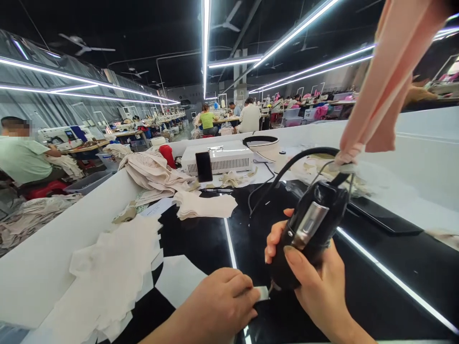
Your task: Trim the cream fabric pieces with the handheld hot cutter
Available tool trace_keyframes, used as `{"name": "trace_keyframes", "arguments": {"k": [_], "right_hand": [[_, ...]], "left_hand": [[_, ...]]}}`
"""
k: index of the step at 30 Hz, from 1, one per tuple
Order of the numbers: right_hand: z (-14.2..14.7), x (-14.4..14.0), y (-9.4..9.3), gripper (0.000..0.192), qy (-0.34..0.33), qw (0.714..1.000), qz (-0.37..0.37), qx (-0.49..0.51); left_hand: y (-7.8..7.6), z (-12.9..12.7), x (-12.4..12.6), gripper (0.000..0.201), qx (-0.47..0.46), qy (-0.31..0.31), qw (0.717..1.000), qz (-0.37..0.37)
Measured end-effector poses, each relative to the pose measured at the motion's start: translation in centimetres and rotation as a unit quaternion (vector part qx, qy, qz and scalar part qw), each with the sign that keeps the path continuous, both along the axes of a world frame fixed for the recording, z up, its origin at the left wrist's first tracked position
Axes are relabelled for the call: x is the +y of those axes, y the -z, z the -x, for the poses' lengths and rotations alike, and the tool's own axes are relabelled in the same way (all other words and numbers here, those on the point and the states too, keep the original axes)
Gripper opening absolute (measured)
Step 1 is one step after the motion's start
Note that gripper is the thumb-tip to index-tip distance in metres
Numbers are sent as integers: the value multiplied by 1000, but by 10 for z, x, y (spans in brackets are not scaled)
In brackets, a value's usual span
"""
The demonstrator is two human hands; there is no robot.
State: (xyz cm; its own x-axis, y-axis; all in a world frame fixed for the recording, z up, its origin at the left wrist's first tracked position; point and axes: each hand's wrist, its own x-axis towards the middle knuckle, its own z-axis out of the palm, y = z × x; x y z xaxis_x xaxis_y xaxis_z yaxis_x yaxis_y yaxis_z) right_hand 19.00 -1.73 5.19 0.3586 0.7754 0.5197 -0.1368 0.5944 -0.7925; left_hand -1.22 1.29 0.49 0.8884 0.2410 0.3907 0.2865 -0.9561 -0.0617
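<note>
My right hand (pixel 319 282) is wrapped round a black corded hand tool (pixel 304 229) with a shiny metal plate on its side. The tool is tilted, its narrow tip pointing down to the left; its exact kind is unclear. From above, a twisted pink fabric strip (pixel 383 86) is tied to its top end. My left hand (pixel 225 301) is closed, pinching a small pale piece (pixel 263 292) whose far end is at or very near the tip. Beside that hand lies a white fabric or paper panel (pixel 181 277) on the glossy black tabletop (pixel 390 286).
A pile of cream fabric pieces (pixel 114 272) covers the left side. Further back are stacked cut pieces (pixel 206 205), a phone (pixel 204 167), a white vented box (pixel 222 157) and a loose black cable (pixel 283 169). A dark flat slab (pixel 383 217) lies right. White walls border the table.
</note>
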Motion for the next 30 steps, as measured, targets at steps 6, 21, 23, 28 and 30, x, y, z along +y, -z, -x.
{"name": "trace_keyframes", "arguments": {"k": [6,21,23,28,30], "right_hand": [[-6,-1,5,35,17,1000,3,-13],[-7,-8,-1,37,14,1000,-2,10],[-5,-8,-4,38,14,1000,1,13],[-2,-5,-10,39,13,999,-3,31],[1,-1,-12,39,9,999,-10,38]], "left_hand": [[5,7,2,14,-29,12,999,14],[-8,15,-10,9,-57,-16,998,-14],[-9,14,-11,12,-61,-15,998,-21],[-6,13,-10,16,-76,-13,997,-25],[-6,13,-10,15,-73,-14,997,-22]]}}
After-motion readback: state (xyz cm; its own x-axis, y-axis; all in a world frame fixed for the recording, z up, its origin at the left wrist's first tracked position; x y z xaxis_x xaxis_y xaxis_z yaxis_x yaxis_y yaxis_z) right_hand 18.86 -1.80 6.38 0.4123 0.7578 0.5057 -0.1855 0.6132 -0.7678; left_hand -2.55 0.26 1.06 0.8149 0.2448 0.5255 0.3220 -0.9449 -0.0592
